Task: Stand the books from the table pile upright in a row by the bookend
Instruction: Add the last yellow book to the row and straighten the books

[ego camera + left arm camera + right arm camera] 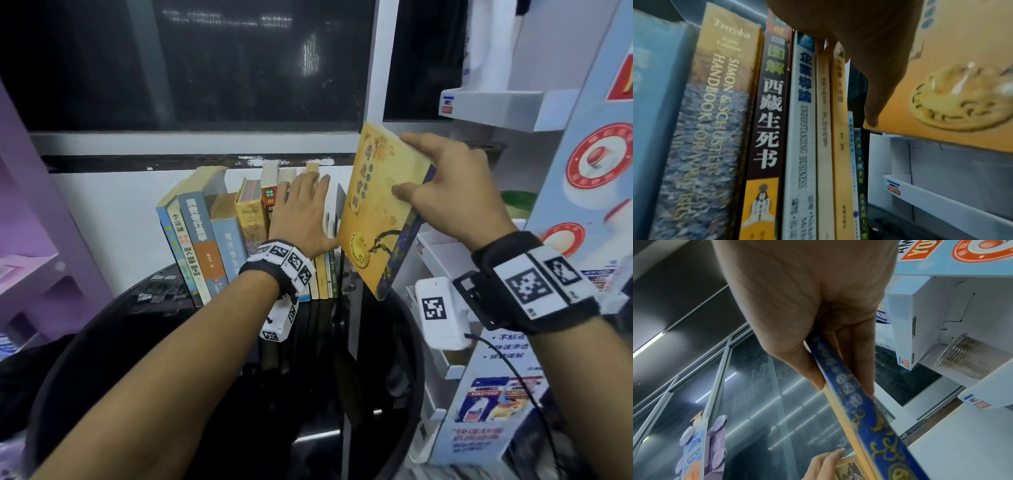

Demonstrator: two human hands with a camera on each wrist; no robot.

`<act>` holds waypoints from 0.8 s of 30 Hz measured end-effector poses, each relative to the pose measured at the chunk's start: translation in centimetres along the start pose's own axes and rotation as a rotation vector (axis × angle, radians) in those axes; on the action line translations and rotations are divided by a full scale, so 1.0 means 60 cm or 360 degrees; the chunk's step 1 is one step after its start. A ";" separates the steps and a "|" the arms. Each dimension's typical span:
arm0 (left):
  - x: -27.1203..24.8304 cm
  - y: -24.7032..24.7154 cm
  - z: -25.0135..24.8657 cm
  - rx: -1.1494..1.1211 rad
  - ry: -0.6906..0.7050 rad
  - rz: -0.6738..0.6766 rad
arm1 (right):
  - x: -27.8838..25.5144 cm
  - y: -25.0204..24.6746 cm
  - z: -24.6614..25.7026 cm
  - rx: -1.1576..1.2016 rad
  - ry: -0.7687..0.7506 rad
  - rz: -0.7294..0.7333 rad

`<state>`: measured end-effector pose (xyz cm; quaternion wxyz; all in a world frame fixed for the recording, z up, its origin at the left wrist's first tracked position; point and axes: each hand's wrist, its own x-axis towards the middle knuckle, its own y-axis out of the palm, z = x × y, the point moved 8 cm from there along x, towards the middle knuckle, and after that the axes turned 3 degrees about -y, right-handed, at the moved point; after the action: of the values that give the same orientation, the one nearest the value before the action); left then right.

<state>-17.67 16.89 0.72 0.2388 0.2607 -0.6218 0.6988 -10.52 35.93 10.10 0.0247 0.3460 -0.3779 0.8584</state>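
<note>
A row of upright books [219,233] stands on the black round table [416,342] against the wall, its left end leaning. My left hand [305,192] lies flat with straight fingers on the books at the row's right end [803,113]. Just right of it stands a thin dark bookend [340,209]. My right hand [421,171] grips a yellow book with a blue spine [373,219] by its upper edge, thumb on the cover. That book [953,68] hangs tilted in the air right of the bookend. The right wrist view shows its spine [855,404] pinched between thumb and fingers.
White display shelves [496,106] and a blue cardboard stand [582,171] crowd the right side, close to the held book. A purple stand [34,205] is at the left. A dark window [239,68] is behind the row.
</note>
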 end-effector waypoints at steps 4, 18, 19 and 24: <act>0.000 0.009 0.005 0.0108 0.0042 -0.0036 | 0.011 0.006 0.006 0.0002 -0.0042 0.0002; -0.010 0.000 0.022 0.0077 0.0129 -0.0120 | 0.051 0.049 0.022 -0.0113 -0.0059 -0.0201; -0.011 -0.002 0.022 0.0074 0.0128 -0.0123 | 0.054 0.054 0.021 -0.0113 -0.0052 -0.0223; -0.014 -0.004 0.021 0.0059 0.0129 -0.0129 | 0.066 0.079 0.004 -0.0115 0.0037 -0.0273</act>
<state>-16.80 15.67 0.47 0.2869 0.2615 -0.5876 0.7100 -14.81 31.52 9.64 0.1151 0.3659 -0.3774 0.8429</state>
